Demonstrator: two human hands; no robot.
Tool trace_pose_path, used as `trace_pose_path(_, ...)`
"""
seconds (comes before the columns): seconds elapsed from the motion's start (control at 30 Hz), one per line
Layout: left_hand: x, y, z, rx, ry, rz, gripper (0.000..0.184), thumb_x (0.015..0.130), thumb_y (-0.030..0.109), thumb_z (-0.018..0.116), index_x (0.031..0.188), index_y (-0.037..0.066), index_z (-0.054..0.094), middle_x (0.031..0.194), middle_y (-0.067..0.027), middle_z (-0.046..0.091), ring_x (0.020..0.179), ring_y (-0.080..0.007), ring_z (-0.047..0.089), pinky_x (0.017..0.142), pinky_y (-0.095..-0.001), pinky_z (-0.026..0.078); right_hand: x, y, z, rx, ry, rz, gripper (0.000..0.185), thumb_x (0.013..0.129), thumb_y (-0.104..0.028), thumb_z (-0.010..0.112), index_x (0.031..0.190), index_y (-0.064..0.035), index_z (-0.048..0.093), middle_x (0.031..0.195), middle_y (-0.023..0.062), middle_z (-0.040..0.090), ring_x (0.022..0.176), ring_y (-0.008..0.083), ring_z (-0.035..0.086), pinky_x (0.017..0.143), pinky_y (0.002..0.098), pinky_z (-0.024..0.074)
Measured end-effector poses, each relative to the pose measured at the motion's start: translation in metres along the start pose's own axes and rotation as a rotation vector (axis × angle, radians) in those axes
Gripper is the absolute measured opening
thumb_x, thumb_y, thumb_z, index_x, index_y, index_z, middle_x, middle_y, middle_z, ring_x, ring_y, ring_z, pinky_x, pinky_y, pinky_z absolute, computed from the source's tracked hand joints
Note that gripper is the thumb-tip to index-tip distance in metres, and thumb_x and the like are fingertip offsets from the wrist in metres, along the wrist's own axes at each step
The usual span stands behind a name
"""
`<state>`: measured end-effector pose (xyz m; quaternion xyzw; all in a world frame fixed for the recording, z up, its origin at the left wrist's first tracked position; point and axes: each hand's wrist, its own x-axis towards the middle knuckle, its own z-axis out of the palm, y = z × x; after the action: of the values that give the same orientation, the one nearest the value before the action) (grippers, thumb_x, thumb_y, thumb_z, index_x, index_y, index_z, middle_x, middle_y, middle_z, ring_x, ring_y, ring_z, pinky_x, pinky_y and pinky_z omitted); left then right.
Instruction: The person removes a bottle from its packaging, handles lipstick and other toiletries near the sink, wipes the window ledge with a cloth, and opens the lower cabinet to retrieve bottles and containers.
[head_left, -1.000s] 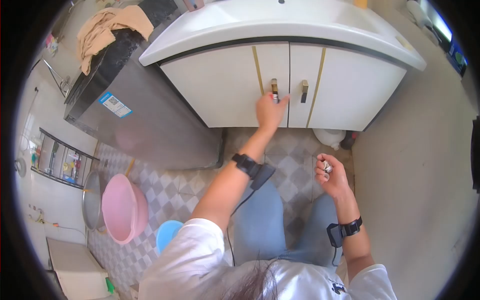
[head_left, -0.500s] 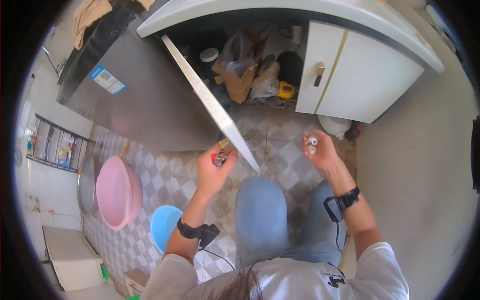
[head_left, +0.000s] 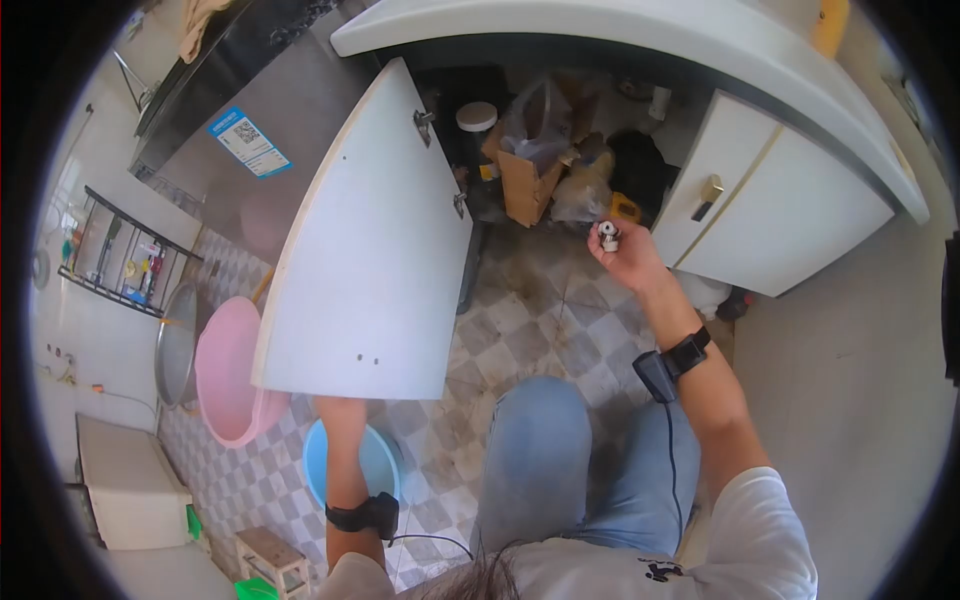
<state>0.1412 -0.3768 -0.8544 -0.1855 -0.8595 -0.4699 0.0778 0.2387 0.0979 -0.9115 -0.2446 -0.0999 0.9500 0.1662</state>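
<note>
The cabinet door (head_left: 365, 270) stands wide ajar, its white inner face with two metal hinges turned toward me. My left hand (head_left: 342, 412) reaches behind the door's lower edge; its fingers and anything in them are hidden. In front of the cabinet opening, my right hand (head_left: 630, 258) is raised with the palm up and fingers curled around small white-and-silver fittings (head_left: 608, 236), one showing a round hole. Just beyond that hand, a yellow tape measure (head_left: 625, 207) lies in the cabinet beside a plastic bag (head_left: 582, 190).
Inside the cabinet are a cardboard box (head_left: 528, 185) and a white-lidded jar (head_left: 477, 118). The second white door (head_left: 770, 190) is closed at the right. A pink basin (head_left: 228, 370) and a blue bucket (head_left: 385, 465) stand at the left. The white countertop (head_left: 640, 25) overhangs the cabinet.
The door has swung wider to the left, showing its inner face. My left hand, which held something red and metallic, has moved left behind it. My right hand has moved nearer the cabinet.
</note>
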Motion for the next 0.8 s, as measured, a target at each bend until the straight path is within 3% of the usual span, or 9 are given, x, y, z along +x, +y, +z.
trace_pose_path(0.1,0.012,-0.006,-0.008,-0.014,-0.015,-0.102,0.035,0.090,0.016,0.066,0.120,-0.002,0.063,0.117,-0.0175,0.067,0.111,-0.0324,0.062,0.097,-0.0419,0.046,-0.007,-0.012,0.042,-0.105,-0.031,-0.073,0.016,0.099,-0.006,0.052,0.111,0.0047,0.051,0.098,0.0145,0.057,0.086,0.0243,0.058,0.078,0.0369,0.0545)
trace_pose_path(0.17,0.011,-0.010,-0.011,0.045,-0.035,-0.063,0.035,0.091,0.016,0.066,0.120,-0.002,0.063,0.118,-0.0181,0.067,0.113,-0.0327,0.061,0.098,-0.0423,0.045,0.003,-0.034,0.065,-0.167,-0.183,-0.092,0.016,0.101,-0.007,0.051,0.112,0.0045,0.051,0.098,0.0140,0.057,0.086,0.0229,0.057,0.078,0.0355,0.0541)
trace_pose_path(0.3,0.006,-0.010,-0.017,0.150,-0.113,-0.049,0.035,0.093,0.017,0.064,0.123,-0.001,0.062,0.123,-0.0188,0.065,0.116,-0.0333,0.060,0.101,-0.0426,0.044,0.040,-0.074,0.105,-0.331,-0.099,-0.336,0.012,0.100,-0.005,0.054,0.108,0.0039,0.052,0.099,0.0133,0.057,0.087,0.0219,0.057,0.077,0.0336,0.0534)
trace_pose_path(0.37,0.003,-0.013,-0.017,0.086,-0.100,-0.044,0.036,0.094,0.018,0.062,0.125,0.001,0.062,0.127,-0.0193,0.063,0.118,-0.0350,0.059,0.103,-0.0435,0.043,0.075,-0.091,0.120,-0.259,-0.039,-0.401,0.009,0.099,-0.003,0.054,0.106,0.0030,0.053,0.098,0.0114,0.057,0.085,0.0225,0.057,0.081,0.0333,0.0540)
trace_pose_path(0.47,0.003,-0.021,-0.025,0.266,-0.200,-0.061,0.039,0.094,0.020,0.062,0.128,0.002,0.061,0.129,-0.0188,0.062,0.121,-0.0359,0.057,0.106,-0.0460,0.041,0.128,-0.101,0.124,-0.132,0.011,-0.442,0.011,0.098,-0.002,0.055,0.109,-0.0014,0.056,0.106,0.0099,0.059,0.094,0.0242,0.059,0.086,0.0351,0.0545)
trace_pose_path(0.57,0.010,-0.040,-0.028,0.469,-0.250,-0.059,0.040,0.095,0.022,0.061,0.130,0.002,0.060,0.129,-0.0197,0.062,0.123,-0.0377,0.055,0.108,-0.0473,0.039,0.161,-0.091,0.146,-0.091,-0.029,-0.596,0.028,0.098,-0.019,0.058,0.125,-0.0137,0.054,0.129,0.0030,0.058,0.119,0.0188,0.053,0.097,0.0341,0.0497)
trace_pose_path(0.6,0.009,-0.051,-0.027,0.480,-0.265,-0.024,0.040,0.095,0.022,0.061,0.130,0.002,0.060,0.129,-0.0197,0.062,0.123,-0.0377,0.055,0.108,-0.0473,0.039,0.166,-0.091,0.152,-0.070,-0.032,-0.622,0.028,0.099,-0.019,0.058,0.125,-0.0142,0.054,0.128,0.0028,0.058,0.119,0.0187,0.053,0.097,0.0340,0.0493)
trace_pose_path(0.67,0.012,-0.073,-0.025,0.167,-0.142,0.058,0.041,0.096,0.024,0.061,0.130,0.002,0.059,0.131,-0.0180,0.061,0.118,-0.0351,0.058,0.102,-0.0430,0.045,0.166,-0.085,0.156,-0.025,-0.030,-0.612,0.027,0.099,-0.020,0.058,0.125,-0.0151,0.054,0.127,0.0024,0.059,0.118,0.0184,0.053,0.098,0.0338,0.0485)
trace_pose_path(0.8,0.023,-0.055,-0.022,0.287,-0.140,-0.012,0.040,0.095,0.024,0.062,0.128,0.002,0.060,0.128,-0.0175,0.062,0.116,-0.0342,0.059,0.099,-0.0422,0.046,0.155,-0.077,0.149,0.050,-0.020,-0.565,0.027,0.099,-0.022,0.057,0.126,-0.0170,0.054,0.125,0.0015,0.059,0.117,0.0180,0.054,0.099,0.0336,0.0470)
